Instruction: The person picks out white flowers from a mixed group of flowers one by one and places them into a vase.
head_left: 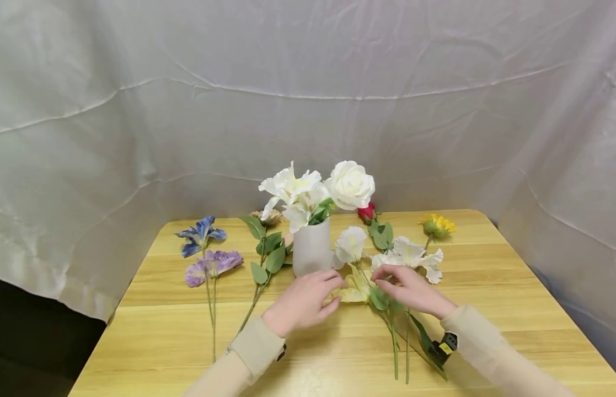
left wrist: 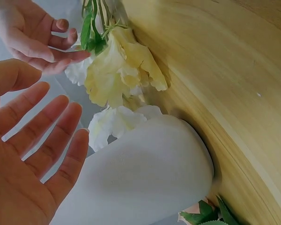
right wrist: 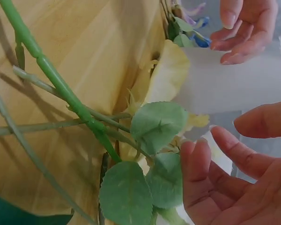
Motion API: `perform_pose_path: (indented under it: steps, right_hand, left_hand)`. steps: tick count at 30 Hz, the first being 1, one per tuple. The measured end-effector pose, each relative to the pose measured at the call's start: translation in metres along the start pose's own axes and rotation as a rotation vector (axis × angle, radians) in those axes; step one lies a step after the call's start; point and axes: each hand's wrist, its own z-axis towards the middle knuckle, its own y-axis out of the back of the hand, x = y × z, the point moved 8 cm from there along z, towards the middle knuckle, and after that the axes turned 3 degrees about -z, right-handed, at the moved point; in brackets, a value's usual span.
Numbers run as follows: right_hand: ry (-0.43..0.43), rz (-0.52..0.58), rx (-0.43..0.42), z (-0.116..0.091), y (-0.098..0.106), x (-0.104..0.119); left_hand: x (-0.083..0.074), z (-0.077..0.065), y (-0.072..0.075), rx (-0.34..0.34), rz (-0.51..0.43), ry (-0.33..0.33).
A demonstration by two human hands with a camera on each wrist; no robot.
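Head view: the left hand (head_left: 308, 300) and right hand (head_left: 412, 286) both hold nothing, fingers loosely bent; between them the pale yellow flower (head_left: 356, 289) lies on the wooden table (head_left: 308, 369), near the white vase (head_left: 311, 248). Left wrist view: beyond the left hand's fingertips, its broad petals are ruffled and creamy. Right wrist view: serrated green leaves (right wrist: 159, 126) partly cover it; whether the right hand touches them, I cannot tell.

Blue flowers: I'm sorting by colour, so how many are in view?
1: a blue flower on the left of the table, just beyond the purple petals. Another could be hidden behind the vase.
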Motion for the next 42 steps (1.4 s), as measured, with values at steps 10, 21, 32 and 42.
perform_pose_path:
  steps: [10, 21, 32, 42]
  right_hand:
    - [-0.088, -0.025, 0.082, 0.016, -0.016, -0.010]
    - [-0.096, -0.105, 0.120, 0.022, -0.026, -0.012]
    - [-0.158, -0.047, 0.098, 0.021, -0.028, -0.021]
    - [-0.090, 0.085, -0.065, 0.019, -0.011, -0.022]
  left_hand:
    - [0.000, -0.002, -0.005, 0.018, 0.008, -0.009]
    - [0.004, -0.003, -0.003, 0.002, 0.002, -0.005]
    - [0.007, -0.005, -0.004, 0.014, -0.010, 0.025]
    - [0.013, -0.007, 0.002, 0.009, -0.026, 0.063]
